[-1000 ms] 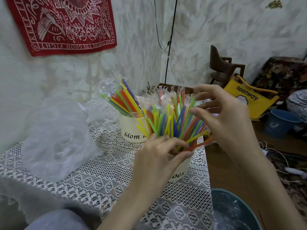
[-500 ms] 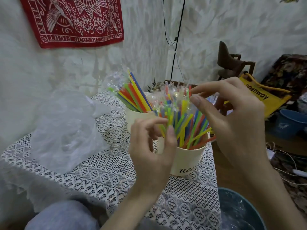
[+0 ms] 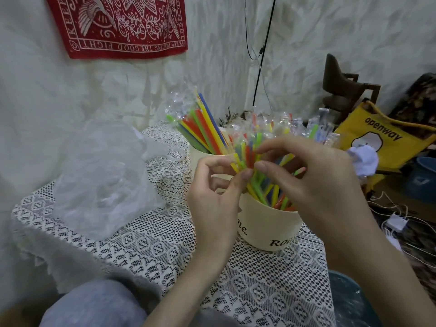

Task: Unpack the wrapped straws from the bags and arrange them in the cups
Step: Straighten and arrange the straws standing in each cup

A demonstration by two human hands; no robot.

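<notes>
Bunching the wrapped straws (image 3: 257, 175) upright in the near cup (image 3: 271, 223) on the bench (image 3: 165, 244); left hand (image 3: 212, 199) & right hand (image 3: 313, 182), apart 1 s ago, are now both pinching tips together; far cup (image 3: 200, 156) full, arranging nearly done

Home living room: lace tablecloth (image 3: 151, 251), red wall hanging (image 3: 118, 24), wooden chair (image 3: 342, 90), patterned sofa (image 3: 420, 102).

Bare forearms; apparently grey trousers (image 3: 94, 305) on knee.
</notes>
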